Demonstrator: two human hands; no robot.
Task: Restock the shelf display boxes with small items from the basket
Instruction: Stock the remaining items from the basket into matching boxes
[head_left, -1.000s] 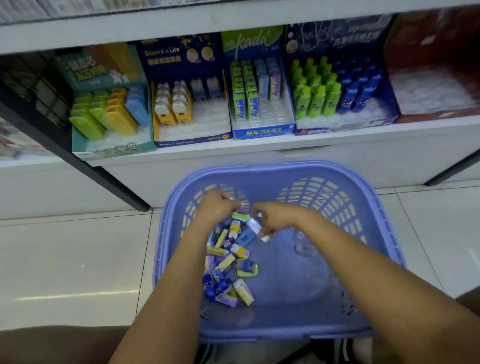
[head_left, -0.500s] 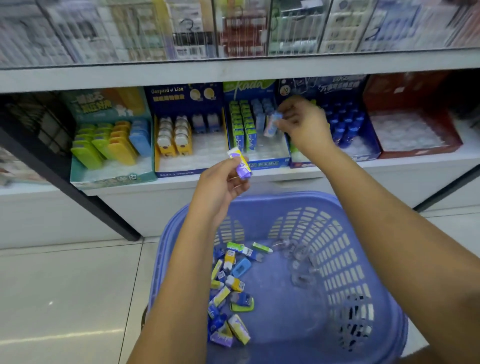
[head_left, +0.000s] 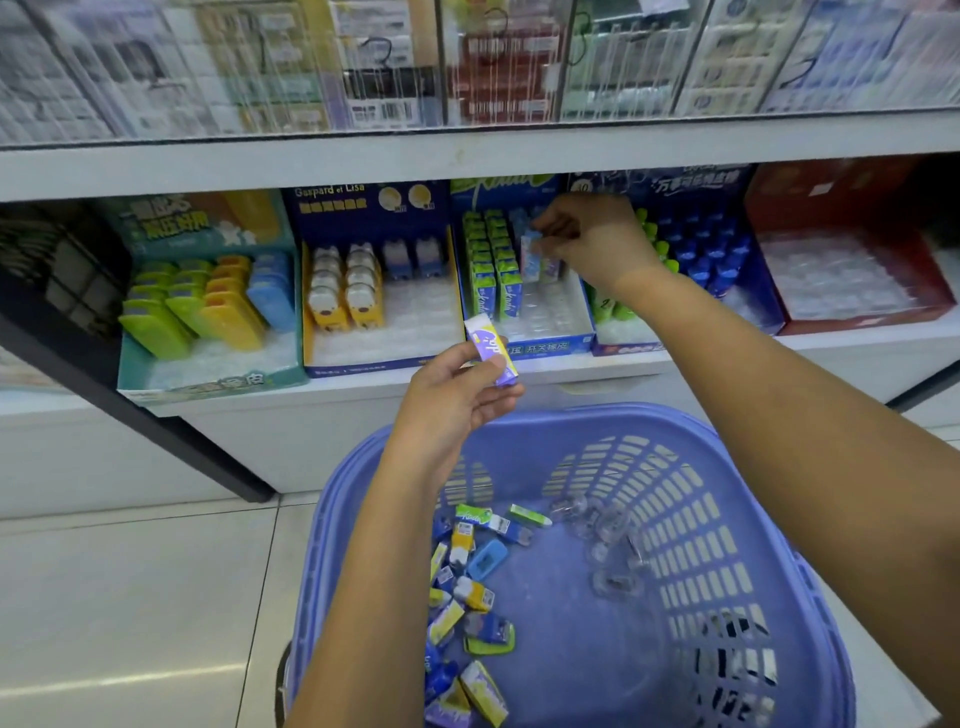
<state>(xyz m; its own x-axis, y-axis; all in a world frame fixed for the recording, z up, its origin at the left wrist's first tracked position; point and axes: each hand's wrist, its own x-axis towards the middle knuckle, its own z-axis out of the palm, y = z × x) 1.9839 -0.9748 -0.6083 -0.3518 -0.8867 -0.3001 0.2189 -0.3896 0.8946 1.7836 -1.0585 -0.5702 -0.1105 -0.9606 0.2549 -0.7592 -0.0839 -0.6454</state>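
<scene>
A purple plastic basket sits on the floor below the shelf, with several small packaged erasers piled at its left side. My left hand is raised above the basket rim, holding a purple-and-white eraser pack in front of the shelf edge. My right hand reaches into the blue display box, pinching a light blue eraser pack beside rows of green packs.
Along the shelf stand a teal box with yellow and green items, a dark blue box with bear-shaped items, a box of green and blue bottles and a red box. Clear empty blisters lie in the basket. Tiled floor lies left.
Both hands left the basket, each with a pack. The right hand moved up into the blue display box and lowered slightly; the left hand rose toward the shelf edge. The camera tilted up.
</scene>
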